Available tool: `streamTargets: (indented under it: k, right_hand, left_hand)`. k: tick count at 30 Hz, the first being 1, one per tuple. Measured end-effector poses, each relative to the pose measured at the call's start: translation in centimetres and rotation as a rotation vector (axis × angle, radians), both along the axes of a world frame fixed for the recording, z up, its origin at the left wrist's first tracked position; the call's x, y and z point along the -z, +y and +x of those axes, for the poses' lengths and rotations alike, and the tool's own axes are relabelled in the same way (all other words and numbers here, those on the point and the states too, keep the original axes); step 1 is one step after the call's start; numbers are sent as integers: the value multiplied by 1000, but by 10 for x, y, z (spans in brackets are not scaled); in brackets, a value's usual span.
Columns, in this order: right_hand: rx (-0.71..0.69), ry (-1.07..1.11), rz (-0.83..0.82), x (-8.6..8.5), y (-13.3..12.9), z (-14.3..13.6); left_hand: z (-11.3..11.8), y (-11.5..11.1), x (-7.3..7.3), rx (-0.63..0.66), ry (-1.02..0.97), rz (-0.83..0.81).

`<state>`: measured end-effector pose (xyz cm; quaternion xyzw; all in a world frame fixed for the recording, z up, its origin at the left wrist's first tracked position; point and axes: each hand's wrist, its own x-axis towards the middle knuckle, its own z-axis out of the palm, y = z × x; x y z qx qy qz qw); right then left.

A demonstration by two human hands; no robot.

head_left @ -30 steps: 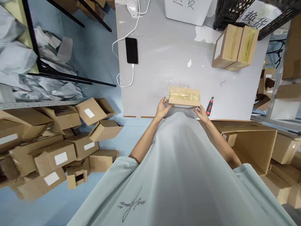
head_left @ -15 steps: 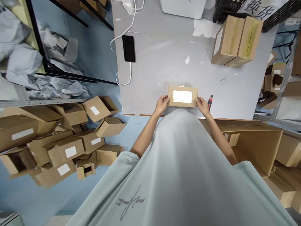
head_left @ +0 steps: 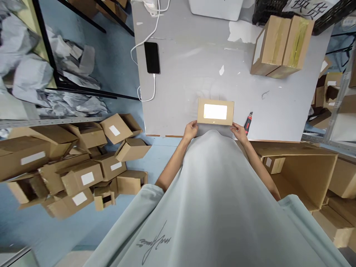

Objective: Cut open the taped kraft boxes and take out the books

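A small cardboard box [head_left: 200, 111] with a white label [head_left: 215, 111] on its upper face is at the front part of the grey table, right before my body. My left hand [head_left: 191, 129] is closed at its lower left corner, fingertips pinching the edge. At the lower right corner my right hand [head_left: 238, 131] pinches the box in the same way. Just right of that hand a red and black box cutter [head_left: 248, 123] lies on the table, not held.
Two taped cartons [head_left: 280, 48] stand at the table's back right, by a black crate [head_left: 267, 13]. A phone [head_left: 152, 58] with a white cable lies at the left. Several open boxes [head_left: 83, 174] are heaped on the left floor. A big open carton [head_left: 308, 174] is at the right.
Both hands have slid from the box's sides down to its lower corners, toward my body. The box has shifted very slightly and its near side shows more.
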<state>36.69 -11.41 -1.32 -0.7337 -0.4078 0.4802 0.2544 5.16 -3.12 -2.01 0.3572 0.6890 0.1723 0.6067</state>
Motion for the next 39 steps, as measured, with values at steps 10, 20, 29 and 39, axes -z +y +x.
streamTargets:
  k: [10,20,29,39]
  right_hand:
    - [138,-75,234,-42,58,16]
    - [127,-40,34,-5,37,15]
    - [151,54,-16,16,13,23]
    - [-51,138,-45,14,11,12]
  left_hand:
    - [-3,35,-25,35,71,352]
    - [2,14,-6,-13,110,230]
    - [-19,-4,13,-5,25,83]
    - [-7,-13,18,48,-39,17]
